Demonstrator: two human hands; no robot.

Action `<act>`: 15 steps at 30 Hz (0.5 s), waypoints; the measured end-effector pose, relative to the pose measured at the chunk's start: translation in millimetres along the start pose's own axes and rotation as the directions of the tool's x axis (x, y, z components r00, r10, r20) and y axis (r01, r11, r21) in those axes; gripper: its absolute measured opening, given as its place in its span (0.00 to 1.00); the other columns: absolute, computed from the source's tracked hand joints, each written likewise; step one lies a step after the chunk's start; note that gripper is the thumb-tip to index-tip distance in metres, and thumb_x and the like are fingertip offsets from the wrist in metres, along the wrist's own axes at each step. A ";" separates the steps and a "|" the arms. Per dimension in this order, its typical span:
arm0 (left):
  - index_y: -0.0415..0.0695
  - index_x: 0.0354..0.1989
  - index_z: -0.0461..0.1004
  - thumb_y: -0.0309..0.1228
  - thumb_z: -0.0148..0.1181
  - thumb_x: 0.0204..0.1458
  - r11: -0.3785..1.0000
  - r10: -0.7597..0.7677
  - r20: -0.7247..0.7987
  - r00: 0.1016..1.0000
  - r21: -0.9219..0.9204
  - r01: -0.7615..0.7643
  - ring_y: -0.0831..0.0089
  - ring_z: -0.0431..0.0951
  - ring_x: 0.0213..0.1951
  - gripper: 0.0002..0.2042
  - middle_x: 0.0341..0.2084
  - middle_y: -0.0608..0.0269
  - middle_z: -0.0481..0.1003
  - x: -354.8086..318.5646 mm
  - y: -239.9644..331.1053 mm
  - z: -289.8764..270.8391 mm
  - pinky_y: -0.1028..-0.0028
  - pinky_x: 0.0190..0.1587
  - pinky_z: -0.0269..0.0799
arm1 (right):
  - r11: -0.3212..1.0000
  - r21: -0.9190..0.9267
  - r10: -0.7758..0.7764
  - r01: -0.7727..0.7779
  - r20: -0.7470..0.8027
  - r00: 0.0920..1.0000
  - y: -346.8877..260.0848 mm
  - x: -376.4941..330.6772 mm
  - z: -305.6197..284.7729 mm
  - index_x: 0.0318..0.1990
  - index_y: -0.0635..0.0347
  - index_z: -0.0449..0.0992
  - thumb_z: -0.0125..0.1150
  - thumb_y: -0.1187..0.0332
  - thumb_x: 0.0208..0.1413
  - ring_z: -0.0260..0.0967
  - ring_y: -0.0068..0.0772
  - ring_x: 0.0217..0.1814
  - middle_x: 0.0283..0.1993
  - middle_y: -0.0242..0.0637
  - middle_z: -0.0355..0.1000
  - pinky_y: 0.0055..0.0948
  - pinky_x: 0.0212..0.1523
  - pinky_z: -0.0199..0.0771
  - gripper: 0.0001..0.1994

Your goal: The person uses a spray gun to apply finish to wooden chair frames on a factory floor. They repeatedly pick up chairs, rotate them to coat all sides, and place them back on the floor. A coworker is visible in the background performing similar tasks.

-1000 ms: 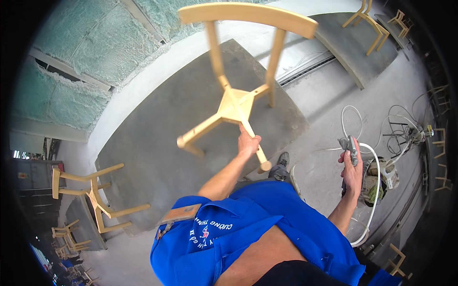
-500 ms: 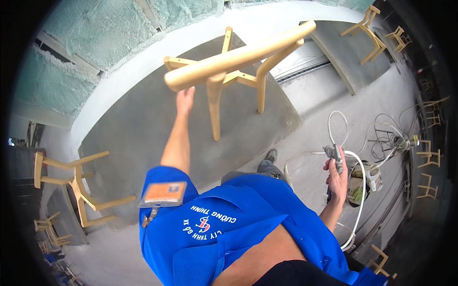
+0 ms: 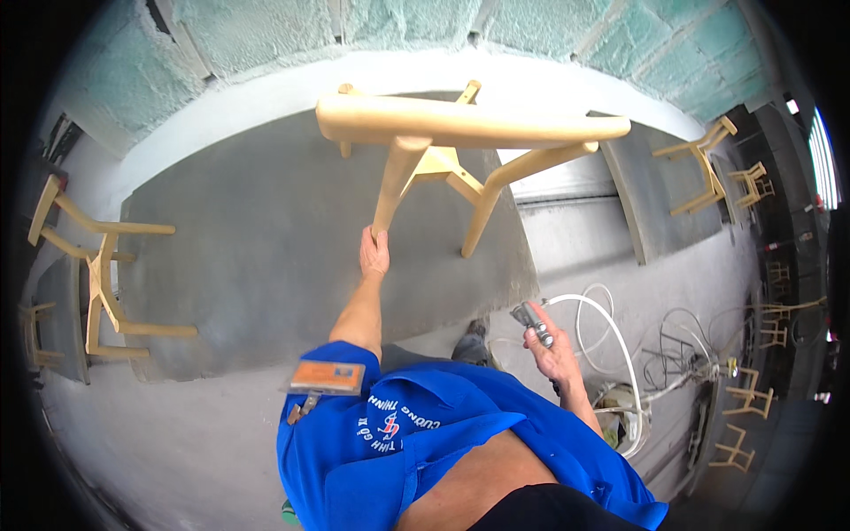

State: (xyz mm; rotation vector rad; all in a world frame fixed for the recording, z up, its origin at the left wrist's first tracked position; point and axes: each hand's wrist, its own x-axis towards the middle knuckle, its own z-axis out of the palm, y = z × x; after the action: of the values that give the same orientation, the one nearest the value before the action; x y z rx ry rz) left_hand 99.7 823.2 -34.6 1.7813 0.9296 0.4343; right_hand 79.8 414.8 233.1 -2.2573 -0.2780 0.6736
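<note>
Before you, pale teal rough-textured wall panels stretch across the top of the view. Below them spreads a broad, flat, dark-grey worktop. Over it, near its far right part, is the pale wooden chair frame, its thick rounded backrest bar turned toward you and its legs splaying out beneath and behind. Whether any of its legs touch the worktop, you cannot quite tell from this angle.

Your blue cloth work shirt fills the lower middle. At your left, a second pale wooden chair frame stands tilted in the view, overlapping the worktop's left edge. At your right, another pale wooden chair frame is at a smaller grey slab.

A white flexible hose curves down at your right side. Your left hand has its grip clamped around the lower end of the held chair's near left leg. Your right hand has its grip closed around a small grey metal spray gun, well apart from the chair.

An orange rectangular badge hangs by your left sleeve.
</note>
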 end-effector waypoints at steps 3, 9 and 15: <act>0.44 0.58 0.70 0.53 0.50 0.66 0.994 -0.019 -0.189 0.982 -0.107 -0.001 0.46 0.76 0.52 0.25 0.48 0.47 0.77 4.0 41.6 15.9 0.55 0.56 0.69 | 0.978 -0.094 -0.174 0.185 0.109 0.979 1.8 27.2 -15.5 0.73 0.41 0.64 0.59 0.58 0.66 0.76 0.57 0.57 0.55 0.58 0.77 0.43 0.59 0.75 0.28; 0.46 0.58 0.72 0.59 0.42 0.66 0.972 -0.184 -0.332 0.925 0.077 0.221 0.45 0.77 0.53 0.30 0.49 0.46 0.78 62.4 157.4 -7.0 0.53 0.55 0.70 | 0.914 -0.067 -0.369 0.399 0.266 0.890 6.1 63.9 -41.3 0.73 0.44 0.64 0.60 0.59 0.65 0.70 0.65 0.65 0.64 0.59 0.71 0.47 0.64 0.73 0.29; 0.49 0.72 0.56 0.50 0.52 0.66 0.932 0.349 -0.249 0.903 0.195 -0.307 0.44 0.76 0.54 0.30 0.52 0.43 0.77 103.4 189.8 -36.0 0.53 0.58 0.70 | 0.879 0.235 -0.452 0.414 0.137 0.882 17.1 119.7 -12.2 0.72 0.49 0.66 0.61 0.63 0.64 0.70 0.60 0.67 0.64 0.56 0.73 0.45 0.66 0.70 0.28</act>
State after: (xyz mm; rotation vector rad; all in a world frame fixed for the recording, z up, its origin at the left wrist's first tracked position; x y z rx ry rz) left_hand 214.8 892.9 138.3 2.0618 0.8710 0.8725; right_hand 186.7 442.1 182.0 -1.8496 -0.7539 0.6375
